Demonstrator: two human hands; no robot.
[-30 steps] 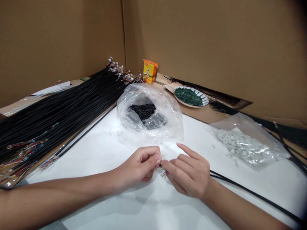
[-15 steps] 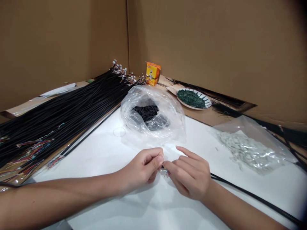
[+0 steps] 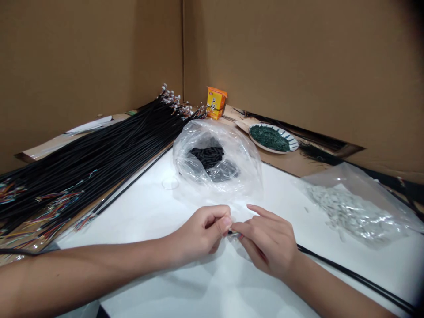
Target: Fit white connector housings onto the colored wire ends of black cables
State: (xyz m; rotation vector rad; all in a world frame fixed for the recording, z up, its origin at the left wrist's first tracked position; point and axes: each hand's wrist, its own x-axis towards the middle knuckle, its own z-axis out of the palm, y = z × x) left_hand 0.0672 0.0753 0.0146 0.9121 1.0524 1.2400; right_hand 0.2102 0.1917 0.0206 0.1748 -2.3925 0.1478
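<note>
Right hand [image 3: 268, 243] pinched on end of thin black cable [image 3: 347, 276], left hand [image 3: 198, 234] closed at same tip, hands almost touching above white worktop [image 3: 142, 212]. Fine fingertip work at cable end; calls for steady pinch. Transparent plastic bag [image 3: 245, 168] of black pieces just ahead.

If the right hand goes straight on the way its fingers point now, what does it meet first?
It would first meet the thin wire end held between the two hands, and just behind that the thumb of the left hand. Depth is hard to judge here, so the right hand may already touch them.
</note>
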